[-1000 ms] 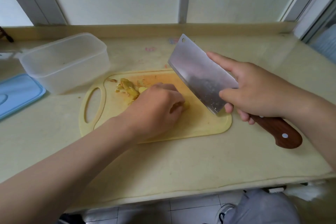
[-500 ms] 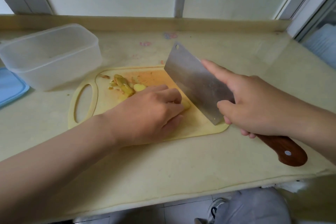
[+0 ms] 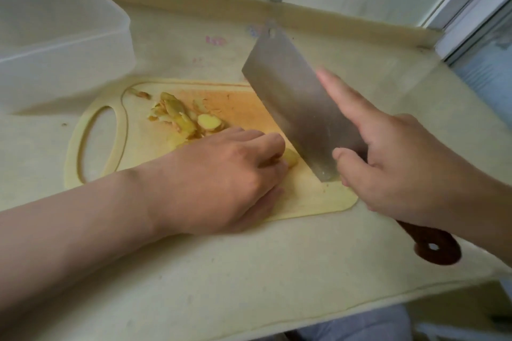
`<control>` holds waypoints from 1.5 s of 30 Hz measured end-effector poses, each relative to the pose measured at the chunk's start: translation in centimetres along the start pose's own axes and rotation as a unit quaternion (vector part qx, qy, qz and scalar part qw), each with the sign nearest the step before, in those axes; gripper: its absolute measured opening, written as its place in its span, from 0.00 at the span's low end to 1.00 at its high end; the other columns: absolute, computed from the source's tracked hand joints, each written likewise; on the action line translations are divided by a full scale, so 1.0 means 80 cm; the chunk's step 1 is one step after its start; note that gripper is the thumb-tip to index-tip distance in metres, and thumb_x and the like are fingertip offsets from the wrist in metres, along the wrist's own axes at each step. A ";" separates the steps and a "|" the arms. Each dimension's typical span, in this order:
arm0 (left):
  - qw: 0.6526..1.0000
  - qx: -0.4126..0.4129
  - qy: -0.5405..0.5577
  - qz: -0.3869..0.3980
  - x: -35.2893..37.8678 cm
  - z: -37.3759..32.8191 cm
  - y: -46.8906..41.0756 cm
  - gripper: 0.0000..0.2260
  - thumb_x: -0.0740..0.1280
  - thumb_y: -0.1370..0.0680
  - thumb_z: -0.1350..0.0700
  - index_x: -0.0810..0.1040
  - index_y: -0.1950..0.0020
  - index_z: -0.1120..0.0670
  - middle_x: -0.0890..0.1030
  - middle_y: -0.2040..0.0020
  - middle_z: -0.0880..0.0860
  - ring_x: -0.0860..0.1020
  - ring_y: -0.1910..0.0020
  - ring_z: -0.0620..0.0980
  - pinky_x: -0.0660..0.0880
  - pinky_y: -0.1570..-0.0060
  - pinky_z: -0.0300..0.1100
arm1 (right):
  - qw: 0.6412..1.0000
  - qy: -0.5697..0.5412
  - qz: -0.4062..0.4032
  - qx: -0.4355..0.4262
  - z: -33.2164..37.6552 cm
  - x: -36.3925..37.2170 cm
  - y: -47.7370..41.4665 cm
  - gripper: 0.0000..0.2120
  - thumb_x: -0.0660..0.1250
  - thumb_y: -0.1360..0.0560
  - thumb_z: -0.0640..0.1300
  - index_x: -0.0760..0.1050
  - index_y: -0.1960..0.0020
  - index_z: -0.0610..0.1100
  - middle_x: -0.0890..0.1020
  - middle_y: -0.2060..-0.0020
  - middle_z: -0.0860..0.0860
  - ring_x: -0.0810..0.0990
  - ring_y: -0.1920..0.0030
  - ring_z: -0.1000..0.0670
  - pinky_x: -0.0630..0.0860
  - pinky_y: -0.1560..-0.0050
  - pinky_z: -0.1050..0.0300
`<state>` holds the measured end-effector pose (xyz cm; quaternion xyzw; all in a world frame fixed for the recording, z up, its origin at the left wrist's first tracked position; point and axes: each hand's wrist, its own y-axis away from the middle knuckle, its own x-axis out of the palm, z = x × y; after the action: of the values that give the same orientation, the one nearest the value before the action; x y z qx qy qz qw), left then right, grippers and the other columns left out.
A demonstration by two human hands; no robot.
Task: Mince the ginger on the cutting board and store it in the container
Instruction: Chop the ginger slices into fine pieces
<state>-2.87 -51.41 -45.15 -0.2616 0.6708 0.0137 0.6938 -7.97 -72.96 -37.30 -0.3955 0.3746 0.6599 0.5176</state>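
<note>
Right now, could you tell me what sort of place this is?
Probably a home kitchen counter: a cleaver over a yellow cutting board with ginger, and a plastic container beside it.

A pale yellow cutting board [image 3: 138, 152] with an oval handle hole at its left end is laid flat on the counter [image 3: 249, 271]. Sliced ginger [image 3: 180, 119] is heaped loosely on its left half, and one more ginger chunk [image 3: 291, 158], partly covered, is seen nearer the middle. A translucent, lidless container [image 3: 55, 44] is set upright just behind the board's left end.
</note>
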 end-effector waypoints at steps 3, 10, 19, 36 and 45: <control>1.000 -0.003 -0.002 -0.007 0.002 -0.001 0.005 0.21 0.53 0.15 0.51 0.80 0.43 0.63 0.77 0.48 0.60 0.77 0.56 0.61 0.75 0.54 0.55 | 0.999 -0.010 -0.049 -0.011 -0.003 0.006 0.013 0.44 0.61 0.21 0.42 0.42 0.25 0.81 0.82 0.70 0.40 0.78 0.75 0.42 0.75 0.72 0.45; 1.000 -0.012 -0.001 -0.010 0.010 -0.001 0.006 0.23 0.51 0.15 0.51 0.79 0.39 0.65 0.77 0.45 0.60 0.77 0.50 0.63 0.76 0.50 0.57 | 0.998 0.062 -0.021 -0.025 -0.008 -0.004 0.024 0.45 0.60 0.25 0.42 0.43 0.26 0.82 0.79 0.75 0.42 0.73 0.79 0.46 0.73 0.71 0.49; 1.000 -0.007 -0.007 -0.007 0.009 -0.001 0.006 0.23 0.51 0.15 0.50 0.79 0.38 0.63 0.77 0.46 0.58 0.77 0.53 0.62 0.75 0.53 0.56 | 0.998 0.063 0.009 -0.022 0.009 0.001 -0.024 0.43 0.61 0.21 0.42 0.40 0.22 0.75 0.82 0.72 0.46 0.80 0.75 0.50 0.79 0.68 0.51; 1.000 -0.001 0.005 -0.015 0.008 0.002 0.009 0.23 0.52 0.16 0.49 0.79 0.37 0.62 0.79 0.46 0.60 0.78 0.52 0.62 0.77 0.52 0.57 | 0.998 0.058 -0.008 -0.032 0.015 0.003 -0.020 0.43 0.61 0.20 0.38 0.42 0.18 0.67 0.79 0.75 0.46 0.78 0.77 0.49 0.78 0.71 0.50; 1.000 -0.008 0.000 -0.014 0.007 0.000 0.009 0.23 0.51 0.16 0.48 0.79 0.38 0.62 0.78 0.46 0.59 0.78 0.51 0.62 0.77 0.51 0.56 | 0.995 0.084 0.057 -0.007 0.012 -0.011 -0.003 0.42 0.59 0.21 0.42 0.41 0.22 0.76 0.83 0.71 0.45 0.79 0.78 0.51 0.79 0.70 0.53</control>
<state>-3.04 -50.99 -45.93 -0.2766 0.6669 0.0091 0.6919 -7.70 -72.40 -36.17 -0.4310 0.4344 0.6553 0.4430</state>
